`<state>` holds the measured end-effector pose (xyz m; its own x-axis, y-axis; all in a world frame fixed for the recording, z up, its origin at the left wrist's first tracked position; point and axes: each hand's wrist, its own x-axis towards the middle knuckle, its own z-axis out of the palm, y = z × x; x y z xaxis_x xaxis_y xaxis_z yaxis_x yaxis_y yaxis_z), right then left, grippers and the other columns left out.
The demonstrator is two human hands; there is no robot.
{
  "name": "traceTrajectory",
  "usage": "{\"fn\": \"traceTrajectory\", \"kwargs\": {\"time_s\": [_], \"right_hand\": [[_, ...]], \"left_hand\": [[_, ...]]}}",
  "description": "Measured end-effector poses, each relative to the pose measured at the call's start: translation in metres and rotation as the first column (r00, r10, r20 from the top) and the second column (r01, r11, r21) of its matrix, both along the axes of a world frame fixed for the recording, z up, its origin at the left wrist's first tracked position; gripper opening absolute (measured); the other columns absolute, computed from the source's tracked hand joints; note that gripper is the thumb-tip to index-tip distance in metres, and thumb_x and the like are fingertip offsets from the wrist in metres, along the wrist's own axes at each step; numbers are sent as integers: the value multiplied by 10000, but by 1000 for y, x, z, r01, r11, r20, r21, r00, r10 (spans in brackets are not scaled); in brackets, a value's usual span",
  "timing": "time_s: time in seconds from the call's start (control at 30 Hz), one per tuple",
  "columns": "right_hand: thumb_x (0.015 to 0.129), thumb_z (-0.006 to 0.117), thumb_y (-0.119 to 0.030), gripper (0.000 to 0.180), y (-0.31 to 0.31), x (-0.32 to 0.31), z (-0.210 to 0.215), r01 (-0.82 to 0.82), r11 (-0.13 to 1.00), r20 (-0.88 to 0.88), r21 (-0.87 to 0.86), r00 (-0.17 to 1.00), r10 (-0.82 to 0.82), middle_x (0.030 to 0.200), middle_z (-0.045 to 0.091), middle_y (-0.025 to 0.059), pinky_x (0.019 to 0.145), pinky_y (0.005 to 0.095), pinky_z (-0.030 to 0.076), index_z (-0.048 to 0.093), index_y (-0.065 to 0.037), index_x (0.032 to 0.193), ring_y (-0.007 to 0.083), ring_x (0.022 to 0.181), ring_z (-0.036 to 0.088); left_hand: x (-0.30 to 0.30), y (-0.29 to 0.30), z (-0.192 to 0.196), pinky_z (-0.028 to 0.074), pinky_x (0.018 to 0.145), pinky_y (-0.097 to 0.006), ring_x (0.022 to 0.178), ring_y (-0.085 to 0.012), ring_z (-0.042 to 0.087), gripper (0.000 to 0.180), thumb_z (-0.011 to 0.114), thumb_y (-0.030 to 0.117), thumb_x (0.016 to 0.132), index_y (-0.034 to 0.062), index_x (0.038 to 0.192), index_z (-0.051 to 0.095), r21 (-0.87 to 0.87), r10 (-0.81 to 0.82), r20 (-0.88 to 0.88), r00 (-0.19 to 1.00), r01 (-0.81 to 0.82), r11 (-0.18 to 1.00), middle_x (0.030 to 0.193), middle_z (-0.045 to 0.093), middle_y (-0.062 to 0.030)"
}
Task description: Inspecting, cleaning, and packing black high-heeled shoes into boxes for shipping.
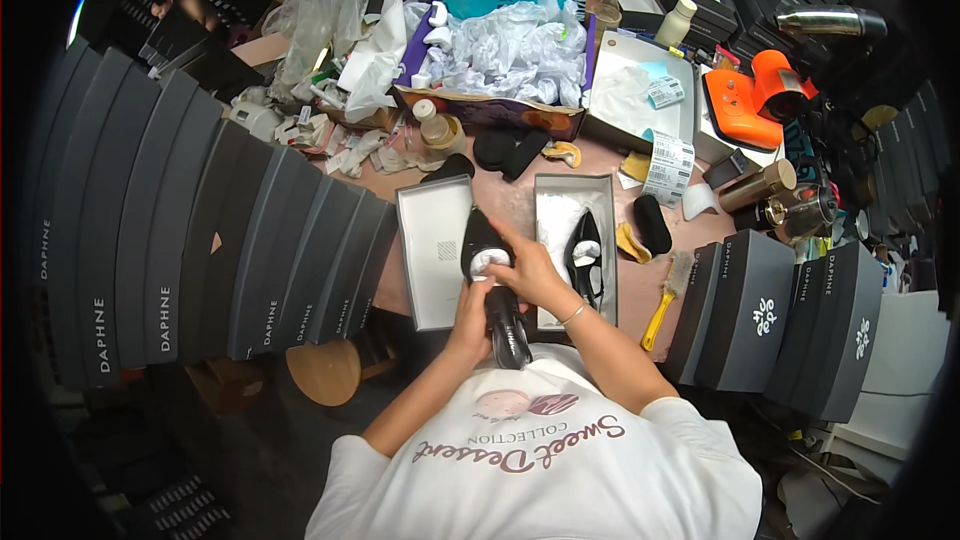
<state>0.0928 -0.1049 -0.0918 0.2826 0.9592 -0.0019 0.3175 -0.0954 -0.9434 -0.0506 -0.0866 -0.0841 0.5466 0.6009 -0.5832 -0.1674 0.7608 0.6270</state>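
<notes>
A black pointed shoe [508,326] is held up in front of my chest, its toe pointing away from me and white paper stuffed into its front. My left hand [471,320] is closed on its left side. From the right, my right hand [530,275] grips the same shoe near the opening, with the thumb by the paper. Just to the right, a second black shoe [577,258], also stuffed with white paper, lies in an open shoebox [609,290] lined with white tissue. Partly behind the held shoe and my hands rests the box lid [425,280], pale inside up.
Dark shoeboxes stand in rows at left [200,230] and right [740,310]. A yellow-handled brush [660,312], a black pad [652,224] and a roll of printed labels [668,168] lie right of the open box. Behind stands a carton of crumpled paper [515,50]; an orange device [745,110] is farther right.
</notes>
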Motion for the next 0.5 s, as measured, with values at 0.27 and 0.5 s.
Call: {"fn": "traceTrajectory", "kwargs": {"time_s": [0.27,0.5], "right_hand": [[819,692,-239,678,22,1,32,-204,977,297,59,938,178,1011,601,174,719,367,515,391,-23,1386,335,863,624],[884,615,-148,356,4,67,-10,-18,1000,191,8,982,16,1037,640,86,729,269,497,576,-30,1218,136,860,604]], "left_hand": [[-31,4,-29,497,646,-245,856,-124,566,656,526,397,956,112,1443,191,490,-57,-255,965,180,853,1072,524,-69],[-45,37,-4,499,583,-320,638,-126,517,527,419,606,922,121,1051,581,-174,214,310,926,-166,971,909,590,-52]]}}
